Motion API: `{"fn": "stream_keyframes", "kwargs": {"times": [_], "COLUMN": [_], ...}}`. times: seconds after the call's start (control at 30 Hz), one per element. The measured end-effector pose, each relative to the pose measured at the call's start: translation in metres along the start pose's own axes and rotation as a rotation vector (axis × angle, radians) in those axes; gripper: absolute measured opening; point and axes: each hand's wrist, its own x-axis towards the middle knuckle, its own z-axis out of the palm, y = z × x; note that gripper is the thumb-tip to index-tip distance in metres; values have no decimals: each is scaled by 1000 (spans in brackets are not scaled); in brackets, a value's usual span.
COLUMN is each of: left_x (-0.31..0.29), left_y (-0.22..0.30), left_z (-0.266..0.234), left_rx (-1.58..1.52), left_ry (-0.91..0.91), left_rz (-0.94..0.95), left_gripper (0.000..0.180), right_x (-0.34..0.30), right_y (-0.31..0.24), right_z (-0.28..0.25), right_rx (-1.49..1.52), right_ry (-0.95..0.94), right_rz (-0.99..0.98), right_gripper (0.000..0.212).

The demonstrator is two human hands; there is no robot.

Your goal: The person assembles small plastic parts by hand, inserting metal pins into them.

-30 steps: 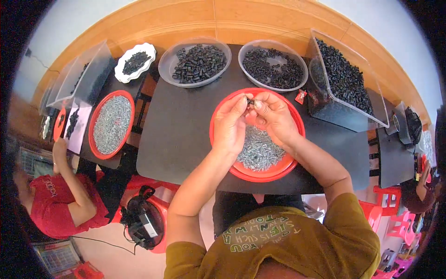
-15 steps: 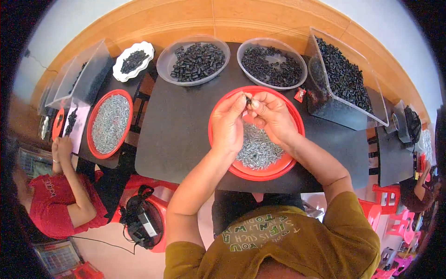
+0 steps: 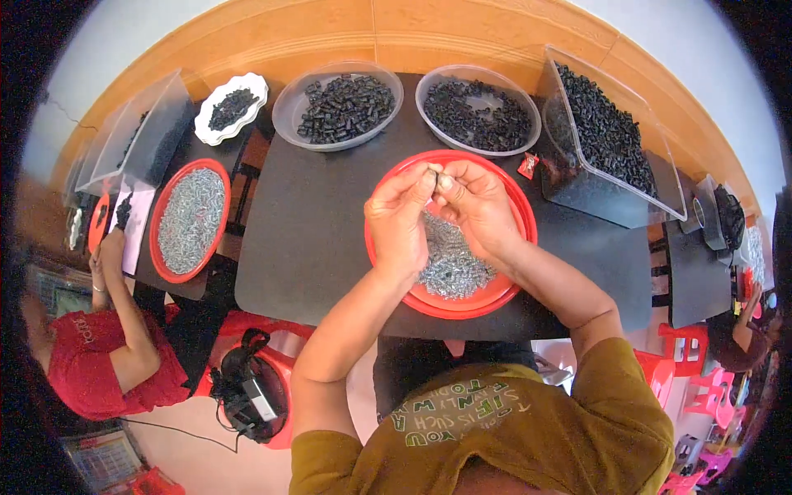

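My left hand [image 3: 402,221] and my right hand [image 3: 481,213] meet over the far part of a red plastic basin [image 3: 381,280]. Their thumbs and fingertips are pinched together around a small black piece [image 3: 436,176], mostly covered by the fingers. Below the hands, the basin holds a heap of small silver metal pieces that look like screws [image 3: 456,272]. Beyond it stand two clear round tubs, one with larger black cylindrical pieces [image 3: 346,107] and the other with smaller black pieces [image 3: 474,120].
A clear bin [image 3: 602,210] of black pieces stands at the right, with a small red packet [image 3: 528,165] beside it. On the left table are a red tray of silver pieces [image 3: 191,221], a white scalloped dish [image 3: 212,134] and another clear bin [image 3: 136,169]. A co-worker in red [image 3: 103,355] sits there.
My fingertips have closed further over the black piece, so less of it shows. At the left, the co-worker's hand has moved up toward a cluster of black pieces.
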Motion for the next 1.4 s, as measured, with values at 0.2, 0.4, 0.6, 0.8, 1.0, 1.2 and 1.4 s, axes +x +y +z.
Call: {"fn": "stream_keyframes", "kwargs": {"times": [0.2,0.4,0.6,0.8,1.0,1.2,1.4], "left_x": [6,9,8,17,22,18,17], "left_y": [7,2,-6,4,-1,-1,0], "left_z": [6,-2,-9,-11,-19,-16,-13], "left_rx": [-159,-153,-125,-197,-156,-157,-137], "left_ry": [-30,-87,-33,110,110,119,99], "left_rz": [-65,-219,-265,-262,-318,-355,-377], "left_gripper": [14,12,17,25,17,14,11], "right_x": [12,22,21,95,188,209,234], "right_y": [-1,-7,4,6,43,13,6], "right_z": [-7,-21,-19,2,-8,-59,-107], "right_rx": [-183,-781,-613,-492,-998,-1228,-1685], "right_ry": [-71,-324,-200,-221,-109,310,401], "right_rz": [-121,-608,-303,-64,-356,-416,-128], "right_gripper": [20,26,20,28,41,22,22]}}
